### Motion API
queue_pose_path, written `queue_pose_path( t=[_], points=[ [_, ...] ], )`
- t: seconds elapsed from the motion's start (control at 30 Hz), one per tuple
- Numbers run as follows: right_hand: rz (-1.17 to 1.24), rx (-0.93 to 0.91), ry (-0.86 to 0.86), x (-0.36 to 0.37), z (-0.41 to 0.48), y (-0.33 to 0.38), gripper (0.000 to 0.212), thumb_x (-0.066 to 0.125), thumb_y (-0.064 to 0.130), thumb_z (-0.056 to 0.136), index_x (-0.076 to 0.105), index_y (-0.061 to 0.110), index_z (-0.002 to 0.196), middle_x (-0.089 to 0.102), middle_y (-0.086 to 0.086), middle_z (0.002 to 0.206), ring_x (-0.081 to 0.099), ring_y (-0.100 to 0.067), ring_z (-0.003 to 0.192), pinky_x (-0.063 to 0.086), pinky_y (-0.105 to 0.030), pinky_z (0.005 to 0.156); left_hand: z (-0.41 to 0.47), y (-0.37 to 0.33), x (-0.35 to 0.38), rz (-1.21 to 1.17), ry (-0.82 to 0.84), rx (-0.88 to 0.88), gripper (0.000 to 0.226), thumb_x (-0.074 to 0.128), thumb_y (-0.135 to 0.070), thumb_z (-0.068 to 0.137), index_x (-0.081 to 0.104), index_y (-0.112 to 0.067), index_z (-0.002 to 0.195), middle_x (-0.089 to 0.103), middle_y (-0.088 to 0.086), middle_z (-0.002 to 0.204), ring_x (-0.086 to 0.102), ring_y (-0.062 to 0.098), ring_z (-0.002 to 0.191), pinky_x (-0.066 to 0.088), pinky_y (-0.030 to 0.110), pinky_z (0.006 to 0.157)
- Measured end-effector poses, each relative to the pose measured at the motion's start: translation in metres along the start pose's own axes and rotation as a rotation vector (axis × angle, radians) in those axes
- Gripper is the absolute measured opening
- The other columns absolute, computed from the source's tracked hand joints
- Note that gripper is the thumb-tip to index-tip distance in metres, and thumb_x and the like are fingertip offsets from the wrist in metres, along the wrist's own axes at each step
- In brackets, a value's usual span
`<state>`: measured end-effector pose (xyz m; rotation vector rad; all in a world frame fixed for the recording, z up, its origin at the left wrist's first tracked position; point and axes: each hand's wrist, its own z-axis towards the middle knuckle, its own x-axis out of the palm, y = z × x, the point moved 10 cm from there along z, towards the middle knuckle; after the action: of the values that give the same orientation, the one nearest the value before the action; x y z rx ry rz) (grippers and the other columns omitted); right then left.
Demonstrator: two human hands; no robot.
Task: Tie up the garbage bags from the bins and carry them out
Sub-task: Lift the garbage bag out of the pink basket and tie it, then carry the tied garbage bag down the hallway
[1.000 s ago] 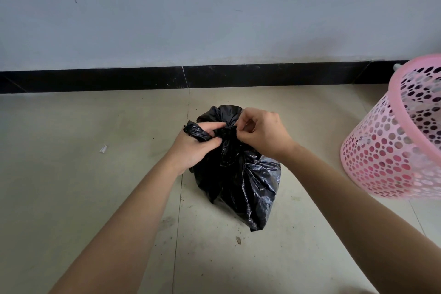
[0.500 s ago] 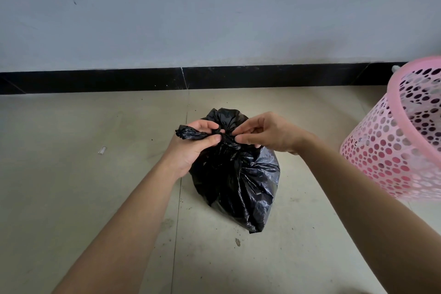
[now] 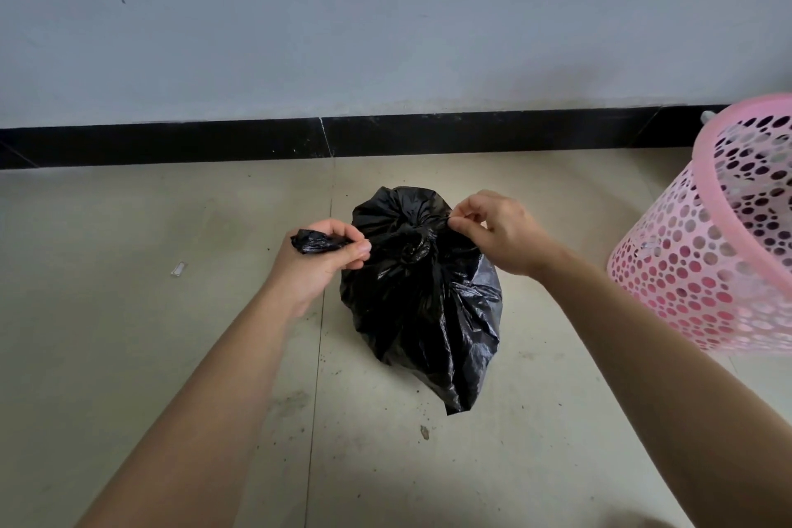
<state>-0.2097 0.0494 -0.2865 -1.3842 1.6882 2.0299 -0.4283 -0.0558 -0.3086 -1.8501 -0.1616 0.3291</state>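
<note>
We have the black garbage bag [image 3: 422, 300] out of the pink bin [image 3: 703, 270] and sitting on the floor [image 3: 128, 334] near the wall. Our left hand [image 3: 319, 259] is fisted around one twisted tail, our right hand [image 3: 499, 231] pinches the other, and a knot sits bunched between them. We judge the tying nearly finished; cinching and carrying out remain.

To your left of the black garbage bag [image 3: 422, 300] the tiled floor [image 3: 128, 313] lies open, with only 1 small scrap [image 3: 178, 268] on it. To your right, the pink perforated bin [image 3: 703, 261] stands near the bag. Behind it, the wall [image 3: 385, 34] blocks your reach.
</note>
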Motion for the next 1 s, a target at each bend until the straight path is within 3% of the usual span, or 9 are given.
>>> queue_pose_path(
  t=[0.13, 0.33, 0.43, 0.5, 0.57, 0.63, 0.77, 0.87, 1.0],
  points=[
    [-0.009, 0.030, -0.114, 0.003, 0.000, -0.011, 0.014, 0.055, 0.025, 0.099, 0.064, 0.015, 0.102, 0.054, 0.003, 0.101, 0.052, -0.008, 0.087, 0.036, -0.018, 0.078, 0.001, 0.009, 0.003, 0.010, -0.049, -0.008, 0.010, 0.083, -0.014, 0.080, 0.075, -0.017, 0.085, 0.076, 0.001, 0.087, 0.072, 0.015, 0.086, 0.057, 0.028, 0.083],
    [0.182, 0.185, -0.152, 0.041, -0.008, -0.031, 0.003, 0.052, 0.024, 0.100, 0.054, 0.023, 0.102, 0.044, -0.006, 0.132, 0.036, -0.022, 0.132, 0.030, -0.032, 0.111, -0.010, 0.057, 0.000, -0.189, -0.383, -0.194, 0.012, 0.072, -0.033, 0.090, 0.073, -0.021, 0.091, 0.075, 0.001, 0.102, 0.069, 0.018, 0.105, 0.053, 0.033, 0.096],
    [0.239, 0.229, -0.156, 0.056, -0.009, -0.036, 0.007, 0.050, 0.022, 0.101, 0.054, 0.019, 0.105, 0.048, 0.001, 0.119, 0.039, -0.021, 0.128, 0.032, -0.033, 0.108, -0.009, 0.066, 0.014, 0.000, -0.400, -0.148, 0.035, 0.051, -0.046, 0.100, 0.061, -0.027, 0.128, 0.056, 0.000, 0.140, 0.050, 0.017, 0.132, 0.036, 0.035, 0.116],
    [0.266, 0.245, -0.162, 0.058, -0.013, -0.035, 0.007, 0.047, 0.023, 0.102, 0.051, 0.019, 0.106, 0.049, 0.003, 0.113, 0.044, -0.018, 0.117, 0.033, -0.025, 0.096, -0.009, 0.066, 0.022, 0.062, -0.364, -0.127, 0.048, 0.039, -0.048, 0.104, 0.044, -0.029, 0.147, 0.041, -0.007, 0.154, 0.036, 0.013, 0.143, 0.024, 0.025, 0.119],
    [0.281, 0.231, -0.215, 0.055, -0.020, -0.032, 0.003, 0.046, 0.023, 0.103, 0.047, 0.021, 0.105, 0.054, 0.002, 0.107, 0.049, -0.014, 0.101, 0.033, -0.019, 0.081, -0.013, 0.063, 0.027, 0.076, -0.347, -0.092, 0.045, 0.034, -0.043, 0.106, 0.043, -0.030, 0.148, 0.043, -0.015, 0.148, 0.037, 0.000, 0.137, 0.023, 0.003, 0.104],
    [0.271, 0.178, -0.287, 0.048, -0.030, -0.022, 0.001, 0.045, 0.021, 0.103, 0.046, 0.021, 0.104, 0.056, 0.003, 0.098, 0.050, -0.008, 0.087, 0.035, -0.017, 0.072, -0.026, 0.052, 0.025, 0.058, -0.386, 0.017, 0.036, 0.036, -0.033, 0.107, 0.051, -0.027, 0.139, 0.049, -0.020, 0.136, 0.042, -0.018, 0.122, 0.024, -0.006, 0.095],
    [0.274, 0.160, -0.328, 0.040, -0.053, 0.011, 0.004, 0.045, 0.016, 0.103, 0.046, 0.019, 0.105, 0.058, 0.005, 0.087, 0.050, -0.003, 0.073, 0.036, -0.007, 0.067, -0.062, 0.029, 0.007, 0.046, -0.540, 0.124, 0.020, 0.047, -0.019, 0.105, 0.063, -0.016, 0.115, 0.064, -0.018, 0.110, 0.058, -0.015, 0.105, 0.040, 0.008, 0.096],
    [0.317, 0.184, -0.340, 0.024, -0.061, 0.045, 0.009, 0.045, 0.015, 0.103, 0.043, 0.024, 0.102, 0.057, 0.011, 0.083, 0.054, 0.005, 0.077, 0.037, -0.007, 0.066, -0.082, -0.005, -0.012, 0.105, -0.644, 0.141, 0.018, 0.050, -0.013, 0.103, 0.065, -0.006, 0.111, 0.063, -0.020, 0.096, 0.059, -0.016, 0.092, 0.040, 0.005, 0.086],
    [0.341, 0.176, -0.391, -0.034, -0.056, 0.113, 0.007, 0.045, 0.012, 0.103, 0.044, 0.019, 0.102, 0.053, 0.016, 0.075, 0.054, 0.007, 0.072, 0.035, -0.007, 0.061, -0.094, -0.100, -0.041, 0.164, -0.658, 0.201, 0.019, 0.048, -0.010, 0.101, 0.064, -0.003, 0.109, 0.061, -0.021, 0.092, 0.059, -0.015, 0.087, 0.038, 0.003, 0.081]
  ],
)
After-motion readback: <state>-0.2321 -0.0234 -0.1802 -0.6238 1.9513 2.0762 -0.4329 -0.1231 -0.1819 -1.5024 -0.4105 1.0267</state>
